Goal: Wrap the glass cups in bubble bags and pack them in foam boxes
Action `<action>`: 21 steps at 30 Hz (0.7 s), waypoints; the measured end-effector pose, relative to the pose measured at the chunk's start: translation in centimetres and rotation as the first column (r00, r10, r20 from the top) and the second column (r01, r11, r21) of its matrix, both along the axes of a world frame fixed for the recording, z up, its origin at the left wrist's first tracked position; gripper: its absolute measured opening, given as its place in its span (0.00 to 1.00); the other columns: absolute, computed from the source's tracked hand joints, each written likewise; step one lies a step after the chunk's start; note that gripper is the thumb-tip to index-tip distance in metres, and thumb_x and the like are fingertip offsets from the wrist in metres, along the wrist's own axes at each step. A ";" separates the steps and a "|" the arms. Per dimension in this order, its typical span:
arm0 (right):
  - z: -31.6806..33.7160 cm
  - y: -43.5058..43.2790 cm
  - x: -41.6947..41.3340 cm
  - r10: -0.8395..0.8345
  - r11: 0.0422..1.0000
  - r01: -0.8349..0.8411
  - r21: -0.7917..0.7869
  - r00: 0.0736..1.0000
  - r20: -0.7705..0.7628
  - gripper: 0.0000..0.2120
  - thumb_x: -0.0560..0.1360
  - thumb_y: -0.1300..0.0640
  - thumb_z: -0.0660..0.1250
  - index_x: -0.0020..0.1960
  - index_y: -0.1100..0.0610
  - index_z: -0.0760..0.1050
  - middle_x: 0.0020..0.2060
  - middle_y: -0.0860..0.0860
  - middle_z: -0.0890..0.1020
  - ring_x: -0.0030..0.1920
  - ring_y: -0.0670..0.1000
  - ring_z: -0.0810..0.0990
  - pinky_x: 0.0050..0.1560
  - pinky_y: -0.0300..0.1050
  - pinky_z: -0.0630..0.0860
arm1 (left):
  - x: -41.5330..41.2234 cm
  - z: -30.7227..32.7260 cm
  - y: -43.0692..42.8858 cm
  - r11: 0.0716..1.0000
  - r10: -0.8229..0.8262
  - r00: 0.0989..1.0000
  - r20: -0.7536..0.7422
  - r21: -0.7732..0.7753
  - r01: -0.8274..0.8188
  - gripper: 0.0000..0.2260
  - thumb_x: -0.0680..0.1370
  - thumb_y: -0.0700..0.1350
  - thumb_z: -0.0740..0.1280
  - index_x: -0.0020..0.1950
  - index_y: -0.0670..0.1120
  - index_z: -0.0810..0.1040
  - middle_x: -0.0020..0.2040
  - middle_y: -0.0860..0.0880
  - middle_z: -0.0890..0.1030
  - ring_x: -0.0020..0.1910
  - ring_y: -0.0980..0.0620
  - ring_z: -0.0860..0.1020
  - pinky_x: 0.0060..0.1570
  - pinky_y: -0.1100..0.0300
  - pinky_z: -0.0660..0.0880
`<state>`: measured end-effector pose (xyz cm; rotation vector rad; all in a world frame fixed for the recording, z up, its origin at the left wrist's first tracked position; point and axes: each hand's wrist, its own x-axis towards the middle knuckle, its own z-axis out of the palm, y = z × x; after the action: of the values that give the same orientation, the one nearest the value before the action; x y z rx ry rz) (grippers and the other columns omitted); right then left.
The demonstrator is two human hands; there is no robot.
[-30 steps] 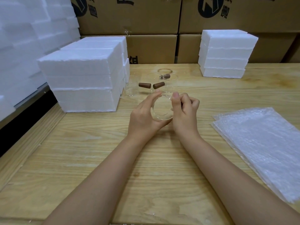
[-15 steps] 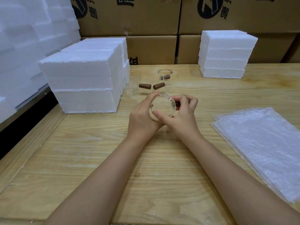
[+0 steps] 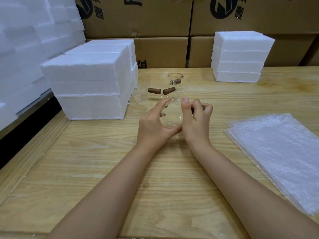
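Head view: glass cup [image 3: 172, 113] held over the table [image 3: 120, 169], left grip [image 3: 151, 125] curled round it, right grip [image 3: 196, 121] pinching its side. Black print on brown boxes [image 3: 146, 19], too cut off to read.

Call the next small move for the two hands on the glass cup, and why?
Likely: let the right hand release and reach for the top of the clear bubble bag stack, while the left hand holds the clear round glass cup. The cup is bare, gripped by both hands; the bags lie flat on the right, untouched.
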<state>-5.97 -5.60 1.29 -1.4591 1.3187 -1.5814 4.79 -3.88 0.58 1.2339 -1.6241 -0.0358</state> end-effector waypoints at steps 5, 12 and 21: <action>-0.3 -0.4 0.0 -0.031 0.999 0.030 0.009 0.999 0.038 0.17 0.82 0.52 0.52 0.46 0.60 0.74 0.47 0.44 0.64 0.48 0.39 0.71 0.46 0.17 0.60 | 0.0 -0.2 -0.4 0.999 -0.043 0.998 -0.042 -0.031 0.042 0.31 0.62 0.48 0.81 0.63 0.44 0.77 0.55 0.58 0.79 0.44 0.55 0.80 0.48 0.67 0.75; -0.1 -0.2 -0.3 -0.098 0.988 0.110 -0.110 0.989 0.110 0.09 0.81 0.60 0.58 0.47 0.48 0.72 0.51 0.53 0.74 0.42 0.35 0.74 0.46 0.28 0.69 | 0.4 -0.6 -0.8 0.988 -0.152 0.984 -0.093 0.020 0.154 0.36 0.65 0.51 0.80 0.70 0.48 0.70 0.69 0.54 0.73 0.64 0.60 0.74 0.62 0.62 0.73; 0.2 0.0 -0.6 -0.086 0.932 0.099 -0.348 0.995 0.051 0.12 0.78 0.65 0.60 0.48 0.47 0.68 0.48 0.45 0.70 0.45 0.50 0.75 0.49 0.52 0.77 | 1.0 0.4 -0.6 0.736 -0.213 0.408 -0.888 0.129 0.664 0.41 0.66 0.59 0.72 0.74 0.50 0.60 0.62 0.41 0.77 0.46 0.45 0.83 0.40 0.53 0.81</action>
<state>-6.57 -5.61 1.50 -1.5853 1.1396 -1.9742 5.76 -4.47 1.00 0.8022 -1.0059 -1.2916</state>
